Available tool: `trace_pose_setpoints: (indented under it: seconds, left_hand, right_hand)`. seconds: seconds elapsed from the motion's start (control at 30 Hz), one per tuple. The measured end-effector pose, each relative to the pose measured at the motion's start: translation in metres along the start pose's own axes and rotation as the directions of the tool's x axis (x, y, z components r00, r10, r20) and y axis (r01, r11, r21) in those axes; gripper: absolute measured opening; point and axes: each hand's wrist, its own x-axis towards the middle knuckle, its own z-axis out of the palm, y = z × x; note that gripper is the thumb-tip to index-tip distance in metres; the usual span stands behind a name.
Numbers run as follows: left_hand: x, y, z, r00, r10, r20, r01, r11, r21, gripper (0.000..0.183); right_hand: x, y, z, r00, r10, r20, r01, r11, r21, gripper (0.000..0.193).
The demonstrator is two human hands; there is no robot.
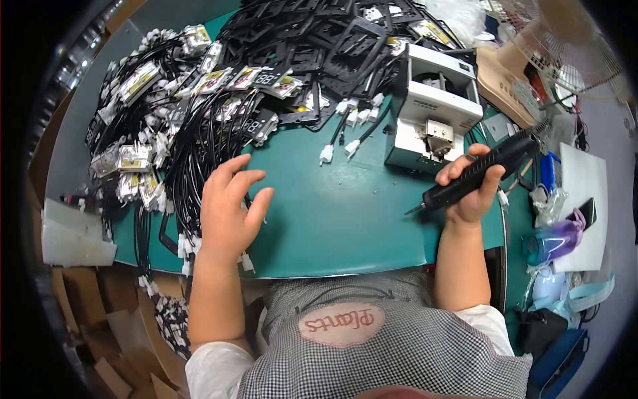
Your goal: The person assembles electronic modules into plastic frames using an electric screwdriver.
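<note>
My right hand (470, 189) is wrapped round a black electric screwdriver (482, 171), its thin bit pointing left over the green mat (332, 229). My left hand (229, 203) hovers with fingers apart at the right edge of a bundle of black cables (193, 146); nothing shows in it. Small display circuit boards (259, 125) with white connectors lie at the ends of these cables. Behind the screwdriver stands a white and grey screw feeder (432, 110). A few tiny screws (375, 191) are scattered on the mat between my hands.
A big heap of black plastic frames (306, 50) fills the back. More wired boards (136, 159) pile up at the left. On the right are a fan (571, 46), a purple and teal bottle (557, 241) and a phone (585, 214). Cardboard boxes (126, 332) stand below left.
</note>
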Motion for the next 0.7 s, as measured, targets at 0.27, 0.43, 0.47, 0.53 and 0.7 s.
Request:
trace_pose_setpoints:
  seconds: [0.27,0.43,0.47,0.53,0.7]
  left_hand:
    - [0.037,-0.027,-0.019,0.991,-0.082,0.107,0.055,0.97,0.236,0.04]
    - [0.043,-0.086,-0.001,0.875,-0.445,0.191,0.285,0.792,0.541,0.088]
    - [0.045,-0.084,0.001,0.874,-0.434,0.217,0.268,0.805,0.529,0.09]
    - [0.046,-0.08,0.006,0.89,-0.374,0.261,0.212,0.846,0.49,0.09]
    - [0.061,-0.086,-0.02,0.924,-0.266,0.273,0.193,0.944,0.267,0.061]
  right_hand:
    - [-0.006,-0.006,0.002,0.998,0.007,0.055,-0.008,1.0,0.019,0.061]
    - [-0.005,-0.007,0.009,0.991,0.017,0.134,-0.016,1.0,-0.005,0.06]
    - [-0.006,-0.007,0.01,0.992,0.015,0.128,-0.013,1.0,-0.011,0.059]
    - [-0.005,-0.007,0.011,0.992,0.014,0.125,-0.01,0.999,-0.034,0.059]
    - [-0.007,-0.006,0.006,0.994,0.038,0.103,-0.032,0.998,-0.058,0.06]
